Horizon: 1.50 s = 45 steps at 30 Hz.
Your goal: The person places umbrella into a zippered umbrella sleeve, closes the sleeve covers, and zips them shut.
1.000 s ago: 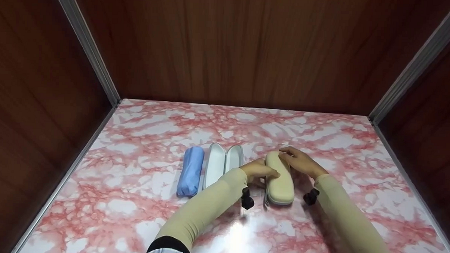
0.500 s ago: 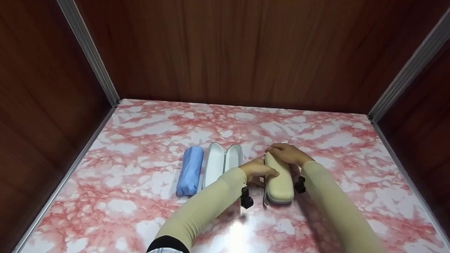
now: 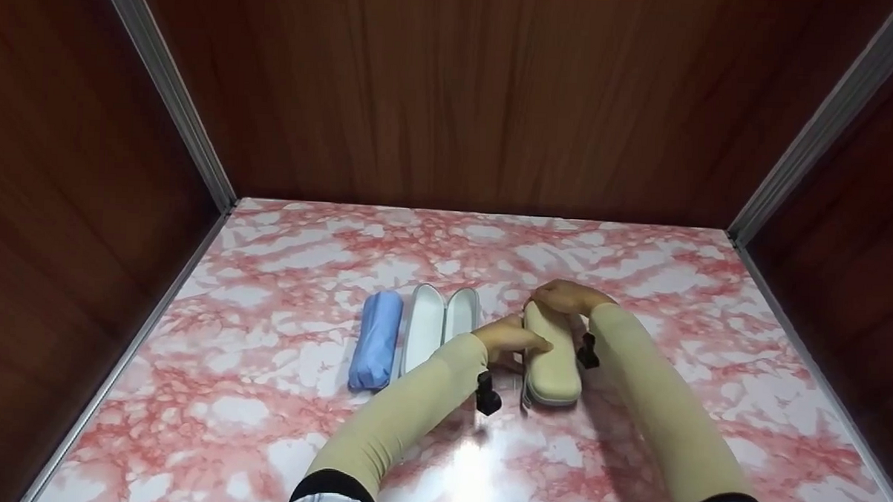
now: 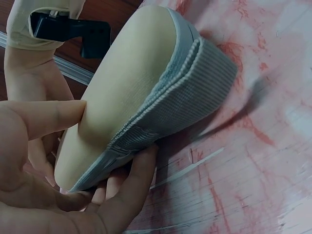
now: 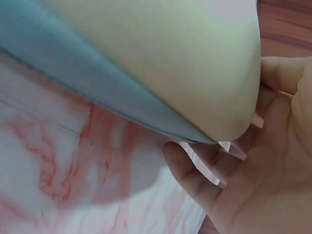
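A pale yellow hard glasses case (image 3: 553,374) with a grey fabric edge lies right of the middle, closed. My left hand (image 3: 512,339) grips its left side, thumb on top of the shell. In the left wrist view, the fingers (image 4: 139,178) of that hand are at the grey edge, below a ribbed grey band (image 4: 195,87) that sticks out. My right hand (image 3: 567,296) is curled round the far end of the case. The right wrist view shows the thumb (image 5: 282,73) against the shell and the other fingers around the tip.
Left of my left hand lies an open case (image 3: 425,328) with a pale lining, partly hidden by the sleeve. Beside it is a blue cloth-wrapped bundle (image 3: 376,338). Dark wood panels (image 3: 452,95) enclose the red-and-white marbled table (image 3: 328,247) at the back and sides.
My right hand has moved left over the far end of the yellow glasses case and curled round it. My left hand keeps its grip, and the case stays nearly in place.
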Tool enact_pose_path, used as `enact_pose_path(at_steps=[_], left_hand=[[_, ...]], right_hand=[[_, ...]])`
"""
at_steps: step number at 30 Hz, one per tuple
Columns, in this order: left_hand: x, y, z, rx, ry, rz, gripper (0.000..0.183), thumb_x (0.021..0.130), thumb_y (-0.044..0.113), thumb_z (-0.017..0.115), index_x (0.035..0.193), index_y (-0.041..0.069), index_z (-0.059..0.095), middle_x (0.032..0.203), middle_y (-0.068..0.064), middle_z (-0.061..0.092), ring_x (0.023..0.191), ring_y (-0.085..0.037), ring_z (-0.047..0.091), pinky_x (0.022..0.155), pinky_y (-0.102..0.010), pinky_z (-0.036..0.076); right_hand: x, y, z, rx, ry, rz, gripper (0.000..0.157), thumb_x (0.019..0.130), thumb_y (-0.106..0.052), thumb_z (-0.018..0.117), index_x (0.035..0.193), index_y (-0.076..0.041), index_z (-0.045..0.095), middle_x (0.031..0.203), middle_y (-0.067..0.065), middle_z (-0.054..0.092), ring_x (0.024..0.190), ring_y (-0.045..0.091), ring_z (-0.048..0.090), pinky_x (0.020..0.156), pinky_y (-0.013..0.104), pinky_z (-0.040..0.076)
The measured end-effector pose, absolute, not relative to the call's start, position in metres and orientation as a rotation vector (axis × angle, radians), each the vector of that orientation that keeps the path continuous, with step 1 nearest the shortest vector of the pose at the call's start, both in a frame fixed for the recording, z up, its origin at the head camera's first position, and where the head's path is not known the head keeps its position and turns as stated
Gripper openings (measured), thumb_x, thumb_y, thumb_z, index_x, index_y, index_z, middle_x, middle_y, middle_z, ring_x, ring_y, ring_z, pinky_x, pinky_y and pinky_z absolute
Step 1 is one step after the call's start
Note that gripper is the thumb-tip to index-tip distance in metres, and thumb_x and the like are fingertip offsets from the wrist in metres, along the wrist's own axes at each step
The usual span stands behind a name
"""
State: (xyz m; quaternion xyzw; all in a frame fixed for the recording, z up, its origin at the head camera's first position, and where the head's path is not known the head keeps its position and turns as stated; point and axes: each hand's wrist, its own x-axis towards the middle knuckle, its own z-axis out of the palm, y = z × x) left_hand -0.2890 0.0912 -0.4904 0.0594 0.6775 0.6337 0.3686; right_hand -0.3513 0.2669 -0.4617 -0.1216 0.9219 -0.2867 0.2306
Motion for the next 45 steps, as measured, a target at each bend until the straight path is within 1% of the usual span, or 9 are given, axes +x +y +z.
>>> enact_pose_path(at_steps=[6, 11, 15, 18, 24, 32, 34, 41, 45], left_hand=[[-0.289, 0.091, -0.491, 0.149, 1.733, 1.632, 0.032, 0.085, 0.008, 0.073, 0.113, 0.007, 0.057, 0.099, -0.007, 0.063, 0.087, -0.021, 0.063, 0.081, -0.045, 0.056], [-0.289, 0.091, -0.490, 0.127, 1.699, 1.650, 0.037, 0.086, 0.007, 0.073, 0.117, 0.006, 0.053, 0.105, -0.009, 0.059, 0.091, -0.023, 0.063, 0.084, -0.047, 0.055], [-0.288, 0.090, -0.489, 0.130, 1.710, 1.638, 0.038, 0.086, 0.008, 0.073, 0.117, 0.004, 0.052, 0.106, -0.011, 0.058, 0.089, -0.023, 0.063, 0.084, -0.047, 0.055], [-0.287, 0.090, -0.488, 0.126, 1.730, 1.629, 0.041, 0.085, 0.009, 0.074, 0.117, 0.004, 0.049, 0.108, -0.011, 0.055, 0.089, -0.024, 0.062, 0.084, -0.047, 0.055], [-0.287, 0.090, -0.488, 0.137, 1.758, 1.628, 0.039, 0.085, 0.009, 0.074, 0.115, 0.003, 0.050, 0.105, -0.011, 0.057, 0.089, -0.023, 0.062, 0.084, -0.048, 0.055], [-0.287, 0.090, -0.490, 0.162, 1.781, 1.616, 0.035, 0.084, 0.010, 0.075, 0.113, 0.006, 0.056, 0.102, -0.007, 0.060, 0.092, -0.021, 0.062, 0.084, -0.047, 0.055], [-0.287, 0.090, -0.490, 0.166, 1.784, 1.616, 0.034, 0.084, 0.010, 0.075, 0.112, 0.006, 0.056, 0.101, -0.008, 0.061, 0.091, -0.021, 0.063, 0.083, -0.047, 0.055], [-0.287, 0.089, -0.489, 0.152, 1.784, 1.636, 0.034, 0.084, 0.010, 0.074, 0.112, 0.004, 0.054, 0.103, -0.009, 0.061, 0.091, -0.023, 0.064, 0.084, -0.046, 0.055], [-0.286, 0.088, -0.489, 0.157, 1.786, 1.623, 0.035, 0.084, 0.011, 0.075, 0.112, 0.005, 0.054, 0.102, -0.009, 0.061, 0.089, -0.022, 0.064, 0.081, -0.045, 0.056]], right_hand=[[-0.356, 0.262, -0.463, -0.383, 2.689, -0.697, 0.036, 0.101, -0.026, 0.049, 0.111, -0.004, 0.076, 0.115, 0.014, 0.070, 0.102, 0.027, 0.061, 0.093, 0.045, 0.047], [-0.358, 0.262, -0.462, -0.330, 2.798, -0.711, 0.029, 0.095, -0.022, 0.060, 0.102, -0.001, 0.078, 0.104, 0.013, 0.074, 0.092, 0.025, 0.064, 0.082, 0.039, 0.051], [-0.357, 0.265, -0.461, -0.225, 2.811, -0.784, 0.026, 0.092, -0.022, 0.067, 0.099, 0.001, 0.078, 0.096, 0.012, 0.074, 0.075, 0.017, 0.062, 0.063, 0.028, 0.050], [-0.357, 0.265, -0.460, -0.178, 2.806, -0.830, 0.025, 0.091, -0.022, 0.071, 0.098, 0.000, 0.079, 0.093, 0.012, 0.074, 0.066, 0.012, 0.058, 0.055, 0.023, 0.047], [-0.355, 0.263, -0.458, -0.194, 2.872, -0.800, 0.021, 0.088, -0.016, 0.071, 0.096, 0.002, 0.079, 0.091, 0.013, 0.075, 0.062, 0.012, 0.057, 0.052, 0.022, 0.045], [-0.354, 0.263, -0.459, -0.231, 2.935, -0.767, 0.020, 0.086, -0.012, 0.072, 0.098, 0.003, 0.078, 0.098, 0.017, 0.074, 0.076, 0.021, 0.064, 0.062, 0.027, 0.049], [-0.355, 0.264, -0.460, -0.226, 2.936, -0.767, 0.020, 0.086, -0.012, 0.073, 0.099, 0.003, 0.078, 0.099, 0.018, 0.074, 0.077, 0.020, 0.064, 0.064, 0.027, 0.050], [-0.353, 0.270, -0.459, -0.162, 2.911, -0.822, 0.020, 0.089, -0.014, 0.073, 0.099, 0.002, 0.078, 0.098, 0.018, 0.074, 0.062, 0.012, 0.062, 0.060, 0.025, 0.051], [-0.352, 0.274, -0.461, -0.121, 2.888, -0.846, 0.022, 0.090, -0.017, 0.071, 0.100, 0.001, 0.078, 0.096, 0.015, 0.075, 0.070, 0.014, 0.063, 0.068, 0.029, 0.052]])
